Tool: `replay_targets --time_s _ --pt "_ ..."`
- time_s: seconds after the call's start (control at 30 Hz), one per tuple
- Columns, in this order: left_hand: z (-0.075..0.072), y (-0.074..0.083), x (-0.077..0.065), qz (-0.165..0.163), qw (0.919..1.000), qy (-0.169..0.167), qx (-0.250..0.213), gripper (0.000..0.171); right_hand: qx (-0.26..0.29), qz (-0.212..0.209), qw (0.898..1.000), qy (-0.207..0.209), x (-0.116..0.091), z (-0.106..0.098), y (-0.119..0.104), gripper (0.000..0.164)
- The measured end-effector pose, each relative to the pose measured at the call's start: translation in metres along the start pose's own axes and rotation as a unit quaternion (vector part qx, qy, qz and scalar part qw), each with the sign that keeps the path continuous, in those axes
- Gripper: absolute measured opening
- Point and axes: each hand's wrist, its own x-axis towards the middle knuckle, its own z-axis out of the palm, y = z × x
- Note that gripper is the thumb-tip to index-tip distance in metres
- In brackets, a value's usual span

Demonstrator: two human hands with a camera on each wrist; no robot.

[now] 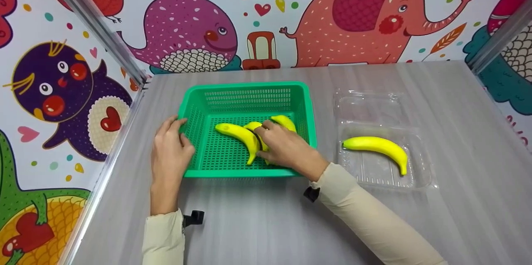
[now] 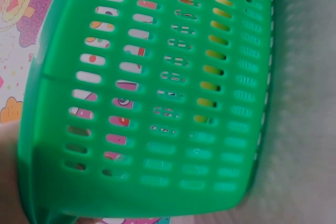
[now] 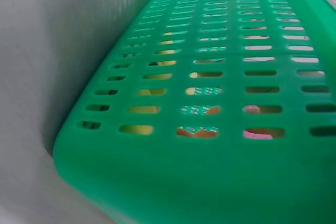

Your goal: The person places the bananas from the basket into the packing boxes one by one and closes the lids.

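We see the middle banana (image 1: 251, 125) on the floor of the green basket (image 1: 249, 173), directly under the bent fingers of the right hand (image 1: 287, 145), at about 9 to 10 o'clock from its knuckles. The hand is narrow, its fingers and thumb curled round that banana; much of the fruit is hidden beneath them. Just beside it, farther toward 9 o'clock, we find the left banana (image 1: 239, 132), its lower tip turned to 6 o'clock. The right banana (image 1: 284, 122) lies near the hand at 12 o'clock, partly covered by it.

The right forearm slants in from between 4 and 5 o'clock, the hand reaching over the near rim and angled down into the basket. At the basket's 9 o'clock side, the left hand (image 1: 170, 152) grips the rim with bent fingers, its forearm rising from 6 o'clock. Through the slots in both wrist views we catch bits of yellow.

Well apart from the left hand, at 3 o'clock from the basket, a clear plastic container (image 1: 363, 167) stands on the tabletop (image 1: 249, 223), its lid folded back toward 12 o'clock. A single banana (image 1: 378, 145) lies in it.
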Motion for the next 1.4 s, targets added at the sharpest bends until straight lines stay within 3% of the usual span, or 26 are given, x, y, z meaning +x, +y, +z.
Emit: replay_targets --time_s 0.5,0.73,1.03,1.4 --pt "0.0 0.001 -0.0001 0.007 1.0 0.005 0.002 0.039 -0.006 0.029 0.999 -0.018 -0.0004 0.0044 0.0015 0.052" --pt "-0.0005 0.0015 0.0 0.003 1.0 0.002 0.006 0.04 0.002 0.032 0.999 -0.027 -0.0019 0.0041 0.002 0.068" --pt "0.0001 0.0015 0.0005 0.0 1.0 -0.002 0.003 0.04 0.018 0.053 0.998 -0.016 -0.0031 0.0044 0.003 0.054" --pt "-0.0004 0.0005 -0.0003 0.004 1.0 0.004 0.003 0.04 -0.018 0.07 0.997 0.02 -0.0046 0.0035 0.0014 0.049"
